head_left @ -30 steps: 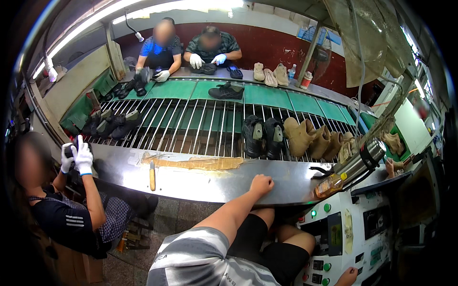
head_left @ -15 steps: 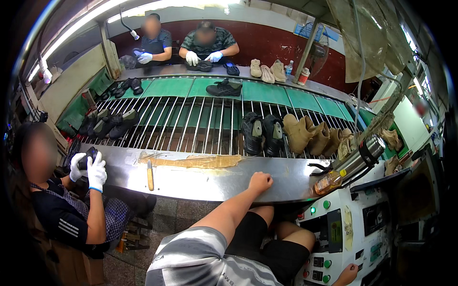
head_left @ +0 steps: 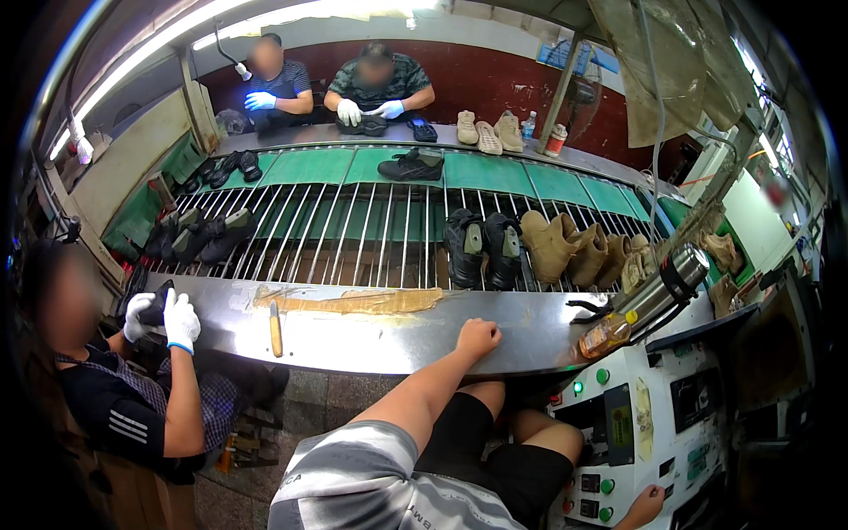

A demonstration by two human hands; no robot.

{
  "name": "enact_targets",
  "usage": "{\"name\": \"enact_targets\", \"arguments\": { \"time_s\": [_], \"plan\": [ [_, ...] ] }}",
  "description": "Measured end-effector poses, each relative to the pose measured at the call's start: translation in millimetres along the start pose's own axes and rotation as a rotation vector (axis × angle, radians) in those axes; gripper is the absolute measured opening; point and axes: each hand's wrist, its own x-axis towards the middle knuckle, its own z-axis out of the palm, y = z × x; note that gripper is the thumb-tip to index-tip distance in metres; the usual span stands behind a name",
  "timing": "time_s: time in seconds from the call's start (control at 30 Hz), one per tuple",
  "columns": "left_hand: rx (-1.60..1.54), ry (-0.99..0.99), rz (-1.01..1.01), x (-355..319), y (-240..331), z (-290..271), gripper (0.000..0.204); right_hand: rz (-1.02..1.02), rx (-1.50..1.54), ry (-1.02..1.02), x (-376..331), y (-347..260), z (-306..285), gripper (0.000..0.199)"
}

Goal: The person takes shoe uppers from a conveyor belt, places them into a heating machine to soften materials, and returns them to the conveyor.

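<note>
My left hand [head_left: 480, 337] rests loosely closed on the bare metal bench [head_left: 389, 340], with nothing seen in its fingers. Low at the right, my right hand [head_left: 647, 507] is curled beside the white control panel [head_left: 638, 389], also with nothing visible in it. Beyond my left hand, a pair of black shoes [head_left: 465, 249] and several tan boots [head_left: 552, 247] stand on the metal bars. A wooden-handled knife [head_left: 276, 331] lies on the bench to the left, near a strip of brown tape [head_left: 371, 301].
A steel flask [head_left: 664, 284] and a bottle of amber liquid [head_left: 608, 336] lean at the bench's right end. One black shoe [head_left: 411, 165] sits on the green conveyor slats [head_left: 305, 164]. A gloved co-worker [head_left: 124, 380] sits at the left; two others work across the line.
The view shifts slightly. At the left, the co-worker has turned the dark shoe in their gloved hands. Across the line, co-workers' gloved hands have moved. My two hands stay put.
</note>
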Motion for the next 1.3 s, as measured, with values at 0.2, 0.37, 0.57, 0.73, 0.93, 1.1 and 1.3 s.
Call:
{"name": "enact_targets", "arguments": {
  "time_s": [0.2,0.37,0.57,0.73,0.93,1.1,1.3],
  "plan": [
    [-0.05,-0.07,-0.031,0.9,2.7,-3.6,0.024,-0.002,0.008,0.01,-0.8,-1.2,-3.3,0.031],
    [-0.045,-0.067,-0.039,0.5,6.5,-8.6,0.024,-0.009,0.014,0.017,0.0,0.4,-2.8,0.029],
    [-0.057,-0.071,-0.04,0.9,11.5,-15.1,0.025,-0.015,0.022,0.026,1.8,3.0,-0.6,0.027],
    [0.021,-0.008,-0.002,-0.3,5.6,-7.8,0.022,-0.025,0.032,0.032,2.0,1.9,0.6,0.025],
    [0.005,-0.049,-0.021,0.2,6.6,-5.1,0.024,-0.026,0.039,0.045,3.8,9.2,4.9,0.023],
    [-0.018,-0.097,-0.064,-1.5,0.2,-14.9,0.03,-0.051,0.057,0.049,3.6,-1.2,29.7,0.021],
    [-0.033,-0.125,-0.069,1.9,13.9,-15.4,0.029,-0.04,0.055,0.085,4.6,13.0,6.8,0.019]
  ]
}}
